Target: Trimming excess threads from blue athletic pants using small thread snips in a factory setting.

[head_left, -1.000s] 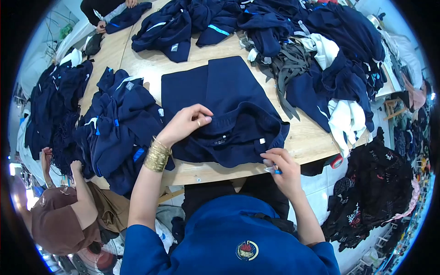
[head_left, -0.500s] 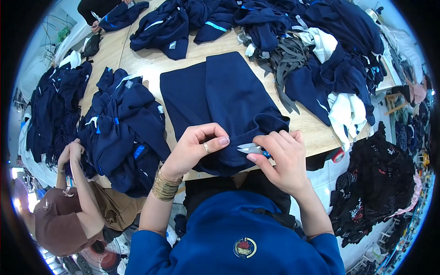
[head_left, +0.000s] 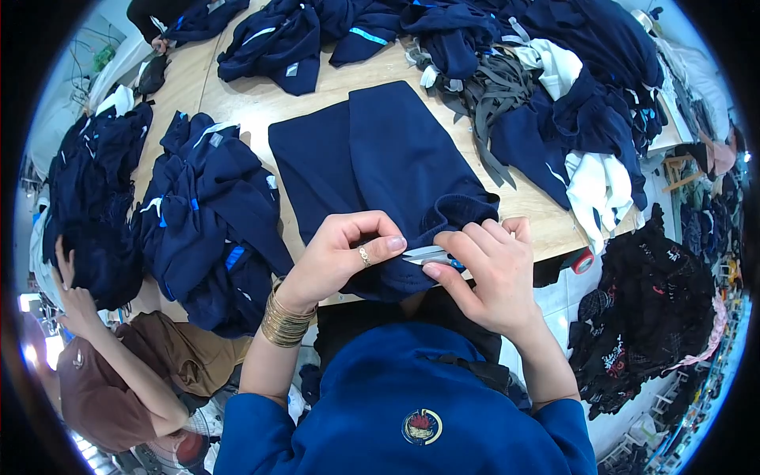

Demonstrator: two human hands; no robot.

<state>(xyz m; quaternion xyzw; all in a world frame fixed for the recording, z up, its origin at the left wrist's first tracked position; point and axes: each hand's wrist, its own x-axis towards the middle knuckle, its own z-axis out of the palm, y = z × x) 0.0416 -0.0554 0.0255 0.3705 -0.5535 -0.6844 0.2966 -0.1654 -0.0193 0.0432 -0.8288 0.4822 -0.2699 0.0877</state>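
A dark navy garment (head_left: 388, 158) lies folded in front of me, its gathered, elastic-looking edge bunched near the table's front. My left hand (head_left: 340, 257), with a ring and stacked gold bangles, pinches that edge between thumb and index finger; a thread there would be too small to make out. Thread snips (head_left: 427, 254) with silver blades and a bit of blue handle are gripped in my right hand (head_left: 495, 273). Their tips point left, right beside my left fingertips, over the cloth. My right palm hides most of the handle.
Navy garments are heaped at left (head_left: 202, 214) and along the far side. Grey strips (head_left: 495, 111) and white cloth (head_left: 598, 190) lie at right. A red tape roll (head_left: 583, 260) hangs by the table edge. A co-worker in brown (head_left: 111, 388) sits left; another person's hand shows far left.
The snips have moved slightly left to my left fingertips, and their blades look closer together. The co-worker's hands, formerly together, have moved left. The whole view has shifted slightly.
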